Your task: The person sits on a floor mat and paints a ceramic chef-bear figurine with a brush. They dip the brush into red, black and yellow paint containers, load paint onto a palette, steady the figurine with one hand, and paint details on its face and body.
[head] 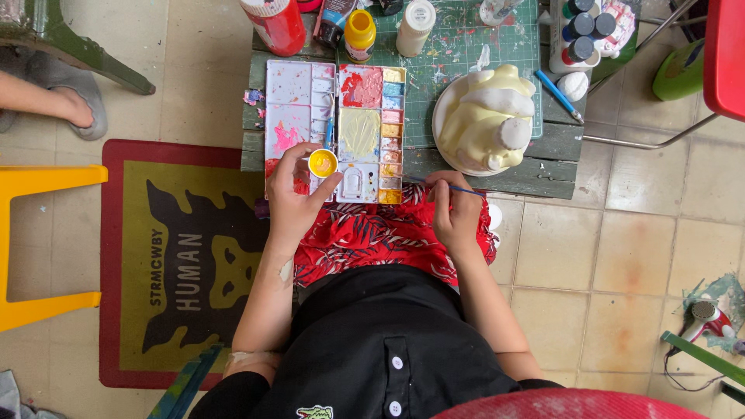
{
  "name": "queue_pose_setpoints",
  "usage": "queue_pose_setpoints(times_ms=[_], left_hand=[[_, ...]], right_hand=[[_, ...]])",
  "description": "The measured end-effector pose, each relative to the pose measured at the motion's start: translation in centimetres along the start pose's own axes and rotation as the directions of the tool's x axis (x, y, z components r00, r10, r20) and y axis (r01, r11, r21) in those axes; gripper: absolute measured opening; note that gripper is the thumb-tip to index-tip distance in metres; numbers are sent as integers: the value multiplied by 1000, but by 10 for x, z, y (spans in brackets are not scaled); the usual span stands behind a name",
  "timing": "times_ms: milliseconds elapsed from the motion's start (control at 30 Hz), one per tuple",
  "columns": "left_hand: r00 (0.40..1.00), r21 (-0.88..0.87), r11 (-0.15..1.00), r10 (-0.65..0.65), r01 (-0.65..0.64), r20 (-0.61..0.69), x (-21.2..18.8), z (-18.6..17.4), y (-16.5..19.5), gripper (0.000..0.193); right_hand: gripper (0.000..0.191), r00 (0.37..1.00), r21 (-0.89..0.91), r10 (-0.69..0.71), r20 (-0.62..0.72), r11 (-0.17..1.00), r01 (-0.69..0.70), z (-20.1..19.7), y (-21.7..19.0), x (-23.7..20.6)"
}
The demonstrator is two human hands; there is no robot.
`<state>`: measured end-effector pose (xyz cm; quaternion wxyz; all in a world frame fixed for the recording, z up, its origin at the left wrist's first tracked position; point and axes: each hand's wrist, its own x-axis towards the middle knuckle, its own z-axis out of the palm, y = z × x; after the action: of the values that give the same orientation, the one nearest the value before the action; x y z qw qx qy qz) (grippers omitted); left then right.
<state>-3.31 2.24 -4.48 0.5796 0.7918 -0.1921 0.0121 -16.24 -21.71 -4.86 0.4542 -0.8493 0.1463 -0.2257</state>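
L hand (299, 194) is gripping a small round pot of yellow paint (323, 164), fingers curled round it w/ thumb on the right side, holding it just over the near edge of the paint palette (289, 109). R hand (456, 211) is pinching a thin blue-handled brush (434, 183), fingers clenched on the shaft, brush lying nearly level w/ its tip pointing left toward the palette's bottom right corner; tip itself too fine to tell if it's touching. Both hands are hovering at the near edge of a small dark green table (555, 174), above a red patterned cloth (372, 237) on the person's lap. The palette is lying open in two halves: left half mostly white w/ pink smears, right half w/ a red well, a pale yellow well & a column of small coloured squares. Right of it, on a green cutting mat (458, 54), a pale cream sculpture (489, 116) is sitting on a round white plate (439, 116), well apart from the pot. Paint bottles (359, 35) are standing along the far edge; another brush (557, 95) is lying beside the plate. On the floor at left, a red-bordered rug (186, 256) & a yellow stool (31, 248).
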Motion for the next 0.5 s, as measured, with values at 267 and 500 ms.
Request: queue_pose_setpoints(times_ms=[267, 500], left_hand=[[1000, 6, 1000, 8, -8, 3, 0, 1, -2, 47], [999, 15, 1000, -7, 7, -41, 0, -1, -7, 47]], right_hand=[[9, 946, -173, -317, 67, 930, 324, -8, -21, 12], [16, 998, -29, -57, 29, 998, 58, 2, -11, 16]])
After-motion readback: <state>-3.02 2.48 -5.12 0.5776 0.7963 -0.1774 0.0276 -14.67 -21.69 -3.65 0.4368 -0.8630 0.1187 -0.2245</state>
